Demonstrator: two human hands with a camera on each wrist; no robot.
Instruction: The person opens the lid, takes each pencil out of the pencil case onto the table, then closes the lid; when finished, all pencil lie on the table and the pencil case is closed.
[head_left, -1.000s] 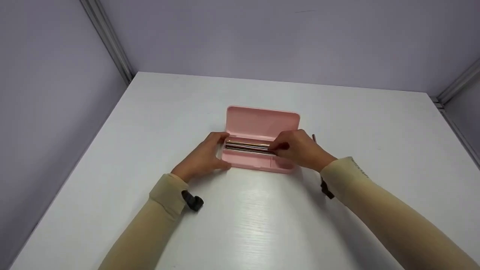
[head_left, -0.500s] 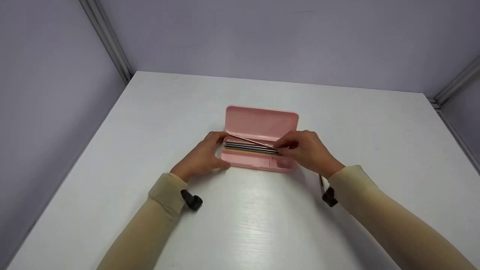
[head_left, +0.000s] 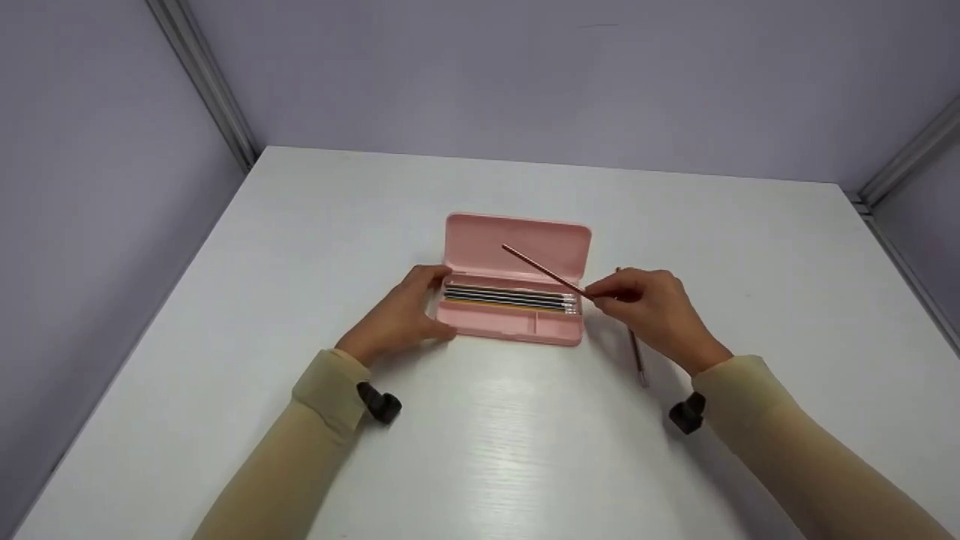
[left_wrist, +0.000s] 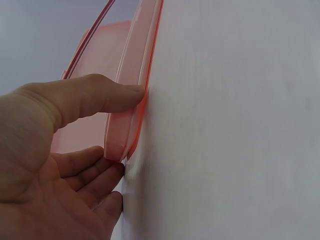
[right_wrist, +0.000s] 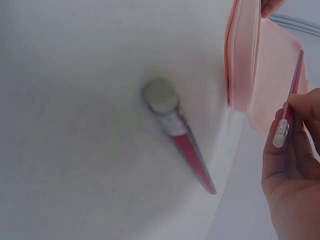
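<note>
slim red pencil (head_left: 544, 271) pinched at its eraser end by the right hand (head_left: 652, 311), raised slantwise over the open pink plastic pencil case (head_left: 514, 281) (left hand (head_left: 397, 319) grips its end, steadying it)

The open pencil case (head_left: 514, 281) is pale pink inside and out, with a darker coral-pink edge along its rim. The pencils (head_left: 510, 298) inside it are black, silver and 1 yellow, tipped with white erasers. The lifted pencil (head_left: 544, 271) is reddish pink, like the second pencil (head_left: 636, 346) lying on the white, faintly wood-grained surface (head_left: 487, 450). Both sleeves (head_left: 322, 420) are beige. The walls are lavender grey.
</note>
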